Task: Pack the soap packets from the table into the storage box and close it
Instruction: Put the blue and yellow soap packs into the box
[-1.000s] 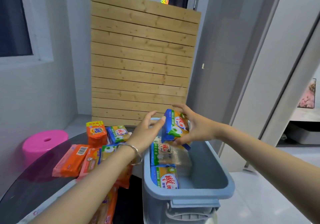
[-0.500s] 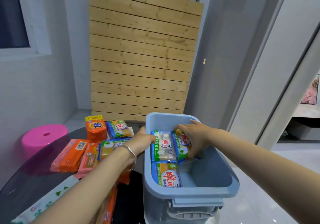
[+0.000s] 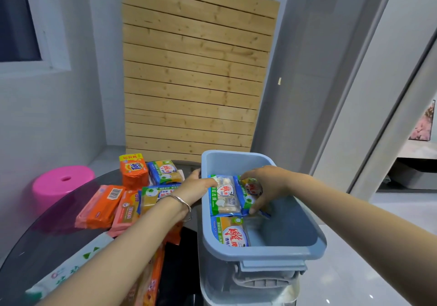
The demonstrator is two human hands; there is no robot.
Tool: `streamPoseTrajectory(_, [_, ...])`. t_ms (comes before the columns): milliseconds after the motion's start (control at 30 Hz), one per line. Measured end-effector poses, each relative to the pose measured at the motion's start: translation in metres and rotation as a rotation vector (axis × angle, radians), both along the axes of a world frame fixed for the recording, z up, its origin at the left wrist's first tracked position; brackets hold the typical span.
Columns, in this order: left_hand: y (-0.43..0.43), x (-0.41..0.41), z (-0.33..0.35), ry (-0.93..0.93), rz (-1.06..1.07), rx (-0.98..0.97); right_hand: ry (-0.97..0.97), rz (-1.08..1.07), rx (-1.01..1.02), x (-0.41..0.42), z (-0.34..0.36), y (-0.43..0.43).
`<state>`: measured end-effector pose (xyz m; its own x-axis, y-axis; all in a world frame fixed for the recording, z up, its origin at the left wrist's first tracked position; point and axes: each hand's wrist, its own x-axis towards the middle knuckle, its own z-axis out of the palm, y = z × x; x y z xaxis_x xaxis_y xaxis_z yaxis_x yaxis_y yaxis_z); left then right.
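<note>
Beside the dark bench point(image 3: 59, 234), the storage box point(image 3: 264, 254) now holds the packet point(image 3: 250, 193) lifted a second ago. Right hand point(image 3: 264, 187) still clamps it against its neighbour; left hand point(image 3: 197, 188) grips the box's rim, so more packets wait.

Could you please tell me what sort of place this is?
Probably a room in a home: a dark glass table with soap packets, a pink stool, and a slatted wooden board against the wall.

the one head-worn camera looked forward and down, close over the storage box point(image 3: 260, 253) and table point(image 3: 47, 230).
</note>
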<state>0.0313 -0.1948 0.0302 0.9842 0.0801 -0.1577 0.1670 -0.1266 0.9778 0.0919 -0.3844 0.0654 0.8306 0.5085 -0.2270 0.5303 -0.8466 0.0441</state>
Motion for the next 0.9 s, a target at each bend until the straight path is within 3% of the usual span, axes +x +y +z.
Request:
streamPoseTrajectory(100, [0.008, -0.006, -0.003, -0.054, 0.018, -0.068, 0.169, -0.072, 0.313, -0.012, 0.014, 0.003])
streamPoseTrajectory(267, [0.055, -0.010, -0.011, -0.077, 0.127, -0.215, 0.169, -0.009, 0.718, -0.033, 0.034, 0.036])
streamPoseTrajectory(367, [0.099, -0.012, -0.017, -0.093, 0.222, -0.214, 0.202, 0.025, 0.844, -0.043, 0.042, 0.082])
streamPoseTrajectory(567, [0.185, -0.024, -0.042, -0.109, 0.382, -0.126, 0.246, -0.013, 0.791, -0.025, 0.028, 0.191])
streamPoseTrajectory(733, [0.230, -0.030, -0.073, -0.119, 0.497, -0.074, 0.342, -0.179, 0.750, 0.010, -0.013, 0.267])
streamPoseTrajectory(900, [0.240, -0.021, -0.077, -0.123, 0.479, -0.103, 0.296, -0.338, 0.741, 0.040, -0.051, 0.309])
